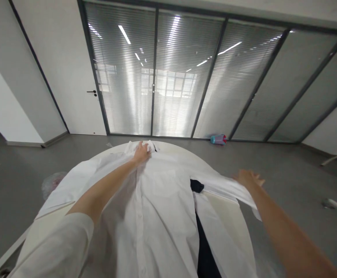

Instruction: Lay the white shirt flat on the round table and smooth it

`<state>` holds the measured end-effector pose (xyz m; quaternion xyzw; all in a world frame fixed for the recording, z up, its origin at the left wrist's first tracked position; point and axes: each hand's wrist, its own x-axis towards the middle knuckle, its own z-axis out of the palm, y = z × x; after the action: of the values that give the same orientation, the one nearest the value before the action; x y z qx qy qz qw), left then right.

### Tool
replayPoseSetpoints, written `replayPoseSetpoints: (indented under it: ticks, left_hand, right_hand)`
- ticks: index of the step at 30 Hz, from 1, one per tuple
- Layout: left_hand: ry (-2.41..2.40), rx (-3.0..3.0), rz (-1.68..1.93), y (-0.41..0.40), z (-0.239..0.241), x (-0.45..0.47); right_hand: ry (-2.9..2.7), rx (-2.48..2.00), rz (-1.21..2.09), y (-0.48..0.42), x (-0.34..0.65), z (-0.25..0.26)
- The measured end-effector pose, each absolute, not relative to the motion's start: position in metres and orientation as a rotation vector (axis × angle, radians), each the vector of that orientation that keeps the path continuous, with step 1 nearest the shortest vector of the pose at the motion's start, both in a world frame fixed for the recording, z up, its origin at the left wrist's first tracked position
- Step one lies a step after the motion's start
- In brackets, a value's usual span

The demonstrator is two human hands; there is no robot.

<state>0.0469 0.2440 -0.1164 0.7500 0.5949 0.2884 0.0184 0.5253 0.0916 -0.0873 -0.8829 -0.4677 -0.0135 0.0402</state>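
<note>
White shirt [157, 208] spread flat, button side up, over pale table [232, 216]. Left hand [141, 153] at far end, fingers curled onto collar [148, 145]. Right hand [248, 178] open, fingers spread, at tip of right sleeve [229, 190]; contact unclear.

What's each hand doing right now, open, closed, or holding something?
Left hand: closed on the collar of the white shirt.
Right hand: open, fingers spread at the shirt's sleeve end, gripping nothing.
</note>
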Motion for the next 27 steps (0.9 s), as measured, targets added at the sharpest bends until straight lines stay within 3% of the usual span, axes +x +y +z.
replayPoseSetpoints:
  ticks: [5,10,13,18,24,27]
  left_hand:
    - [1.406,2.724,0.909,0.169,-0.095,0.069]
    - [0.551,2.612,0.560,0.040,-0.053,0.054]
    - [0.389,2.510,0.418,-0.028,-0.040,0.028]
    - [0.710,2.376,0.411,-0.082,-0.055,-0.035]
    - [1.522,2.197,0.807,-0.129,-0.100,-0.119]
    - [1.754,2.070,0.852,-0.160,-0.118,-0.149]
  right_hand:
    - [-1.820,-2.256,-0.100,0.078,0.485,-0.120]
    - [-2.054,-1.690,0.452,0.029,0.432,-0.111]
    - [-2.078,-1.584,0.775,-0.013,0.397,-0.102]
    - [-2.154,-1.572,1.171,-0.079,0.355,-0.097]
    - [-2.135,-1.663,0.919,-0.117,0.329,-0.117]
    - [-2.037,-1.598,1.001,-0.124,0.323,-0.120]
